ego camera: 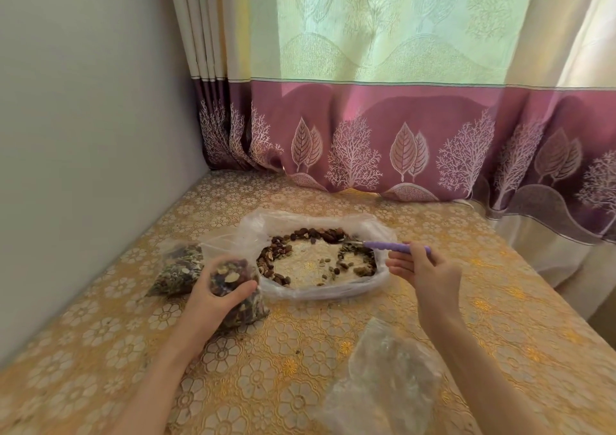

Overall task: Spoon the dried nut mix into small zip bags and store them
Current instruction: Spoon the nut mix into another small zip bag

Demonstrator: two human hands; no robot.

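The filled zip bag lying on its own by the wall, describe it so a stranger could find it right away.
Start at the big open plastic bag of nut mix mid-table. Just past its left edge, toward the grey wall, a small filled bag lies flat. Unlike the bag in the left hand, nothing holds it; unlike the empty bags near the right arm, it is packed dark.

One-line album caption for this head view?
Left hand holds a filled zip bag; right hand spoons nut mix.

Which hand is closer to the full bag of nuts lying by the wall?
The left hand. It holds another filled bag just right of that full bag. The right hand is far across, holding the purple spoon.
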